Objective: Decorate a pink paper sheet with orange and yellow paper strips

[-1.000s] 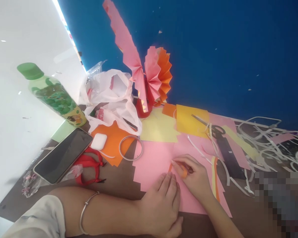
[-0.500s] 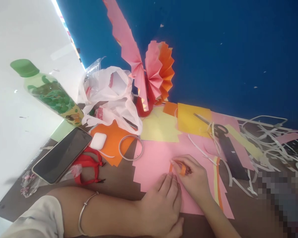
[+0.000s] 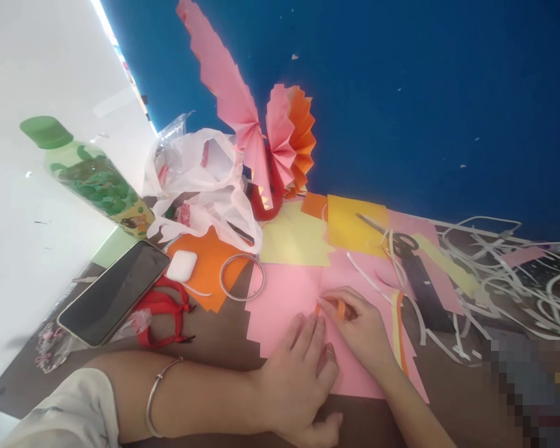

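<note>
Brown tabletop, one pink sheet (image 3: 289, 298) under two hands.
Right hand (image 3: 361, 330) pinches one orange strip (image 3: 340, 309) (mostly hidden); left hand (image 3: 294, 386) beside it, fingers together.

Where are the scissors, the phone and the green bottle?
scissors (image 3: 404, 241), head view, on the black handle ring.
phone (image 3: 114, 292), head view, on the middle of the dark screen.
green bottle (image 3: 98, 180), head view, on the leafy label on its side.

I can read no text here; the print on the green-capped plastic bottle (image 3: 93, 177) is too blurred.
</note>
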### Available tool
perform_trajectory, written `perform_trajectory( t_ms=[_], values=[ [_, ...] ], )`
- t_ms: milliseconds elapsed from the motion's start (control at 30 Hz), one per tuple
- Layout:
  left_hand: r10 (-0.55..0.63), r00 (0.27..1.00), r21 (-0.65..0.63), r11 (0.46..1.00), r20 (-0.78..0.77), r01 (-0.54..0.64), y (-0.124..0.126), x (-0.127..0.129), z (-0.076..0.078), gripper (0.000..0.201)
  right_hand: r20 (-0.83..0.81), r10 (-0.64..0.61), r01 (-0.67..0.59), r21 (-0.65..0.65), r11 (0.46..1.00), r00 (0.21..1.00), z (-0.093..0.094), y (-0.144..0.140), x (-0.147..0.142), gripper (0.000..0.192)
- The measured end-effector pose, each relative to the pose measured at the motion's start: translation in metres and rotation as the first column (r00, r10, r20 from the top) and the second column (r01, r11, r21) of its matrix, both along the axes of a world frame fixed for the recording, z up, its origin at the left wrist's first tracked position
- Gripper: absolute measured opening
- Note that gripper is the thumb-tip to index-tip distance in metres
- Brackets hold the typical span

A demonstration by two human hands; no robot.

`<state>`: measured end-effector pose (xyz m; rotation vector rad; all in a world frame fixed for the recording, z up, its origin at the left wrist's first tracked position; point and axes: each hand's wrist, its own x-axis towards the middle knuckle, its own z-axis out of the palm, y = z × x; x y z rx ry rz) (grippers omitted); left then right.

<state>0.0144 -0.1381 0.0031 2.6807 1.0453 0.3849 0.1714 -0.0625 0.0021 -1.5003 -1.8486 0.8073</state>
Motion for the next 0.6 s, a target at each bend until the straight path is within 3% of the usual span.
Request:
perform_trajectory(
  t_ms=[133, 300, 433, 600],
  values=[
    [-0.016, 0.999, 0.05, 0.999, 0.037, 0.014, -0.002, 0.001, -0.007, 0.068, -0.017, 0.044, -0.044, -0.036, 0.998, 0.999, 0.002, 0.001, 0.006, 0.016],
    [-0.048, 0.999, -0.036, 0.998, 0.009, 0.048, 0.002, -0.002, -0.001, 0.068, 0.059, 0.101, -0.1, -0.014, 0.995, 0.993, 0.002, 0.003, 0.01, 0.014],
    [-0.069, 0.997, -0.099, 0.993, -0.029, 0.066, 0.004, -0.003, 0.007, 0.068, 0.061, 0.084, -0.088, 0.053, 0.995, 0.995, -0.002, 0.003, 0.01, 0.013],
    [-0.055, 0.998, -0.077, 0.996, -0.04, 0.052, 0.005, -0.003, 0.008, 0.066, 0.057, 0.048, -0.052, 0.077, 0.996, 0.997, -0.005, 0.002, 0.007, 0.012]
  ],
)
